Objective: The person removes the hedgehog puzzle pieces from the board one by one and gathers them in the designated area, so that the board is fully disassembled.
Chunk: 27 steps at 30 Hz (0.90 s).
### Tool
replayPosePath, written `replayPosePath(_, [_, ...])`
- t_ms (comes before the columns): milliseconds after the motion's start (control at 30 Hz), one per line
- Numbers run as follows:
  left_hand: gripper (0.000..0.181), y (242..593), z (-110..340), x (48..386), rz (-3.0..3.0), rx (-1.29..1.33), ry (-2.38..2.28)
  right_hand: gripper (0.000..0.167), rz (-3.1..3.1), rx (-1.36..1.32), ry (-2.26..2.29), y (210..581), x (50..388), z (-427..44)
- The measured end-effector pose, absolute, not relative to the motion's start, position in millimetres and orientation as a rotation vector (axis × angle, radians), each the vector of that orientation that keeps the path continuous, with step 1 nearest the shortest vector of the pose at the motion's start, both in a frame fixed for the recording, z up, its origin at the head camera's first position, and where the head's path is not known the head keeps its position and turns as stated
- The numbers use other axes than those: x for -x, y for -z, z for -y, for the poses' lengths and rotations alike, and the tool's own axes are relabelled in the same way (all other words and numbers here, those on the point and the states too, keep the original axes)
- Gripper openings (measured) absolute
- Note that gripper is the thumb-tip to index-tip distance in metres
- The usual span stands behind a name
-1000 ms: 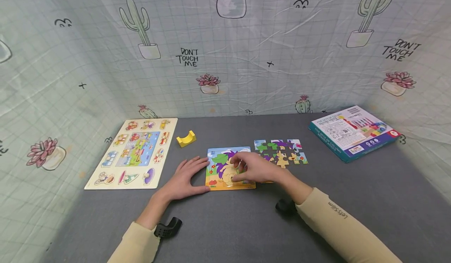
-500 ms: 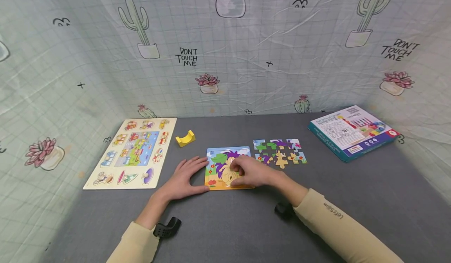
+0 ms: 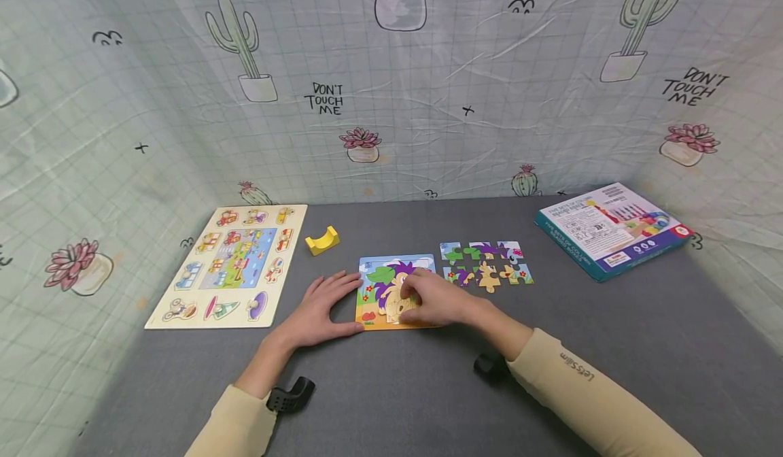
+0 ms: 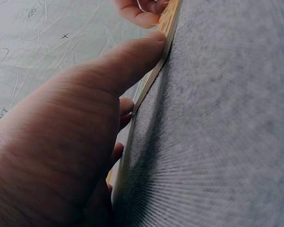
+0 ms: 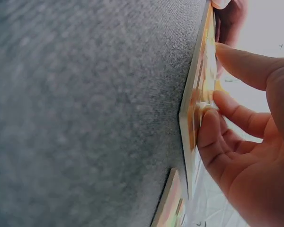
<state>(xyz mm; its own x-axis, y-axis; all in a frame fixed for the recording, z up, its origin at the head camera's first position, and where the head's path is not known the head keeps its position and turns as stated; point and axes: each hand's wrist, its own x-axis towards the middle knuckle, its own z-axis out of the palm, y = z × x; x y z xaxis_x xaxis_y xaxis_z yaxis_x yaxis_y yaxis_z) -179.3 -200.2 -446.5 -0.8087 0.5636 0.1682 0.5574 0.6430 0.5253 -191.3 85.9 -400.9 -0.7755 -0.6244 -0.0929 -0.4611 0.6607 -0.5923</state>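
Note:
A hedgehog jigsaw board lies flat on the grey table between the hands. My left hand rests at its left side, fingers spread and thumb touching the lower edge. Over the right half of the board, my right hand bends its fingers down to a tan puzzle piece at the hedgehog's belly. Thumb and fingertips touch the picture surface in the right wrist view, where the board appears edge-on. My right hand hides part of the piece and the board's right side.
Several loose jigsaw pieces lie right of the board. At the left is a wooden vehicle puzzle, with a yellow curved block beside it. A teal-and-white toy box sits at the back right, before a cactus-print cloth.
My right hand has shifted slightly left over the board, and the tan piece under its fingers has turned a little. My left hand keeps its place at the board's edge.

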Motion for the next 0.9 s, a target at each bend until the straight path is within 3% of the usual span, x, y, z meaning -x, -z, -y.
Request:
replayPosePath(300, [0.081,445.8,200.2,178.9,-2.840,-0.973,-0.899,0.018,-2.533,0.930,0.995,401.3,192.8,-92.2])
replayPosePath(900, [0.082,445.9,199.7,179.7,-2.839,-0.962,-0.889,0.009,-2.493,0.919,1.128,401.9,190.6,-95.2])
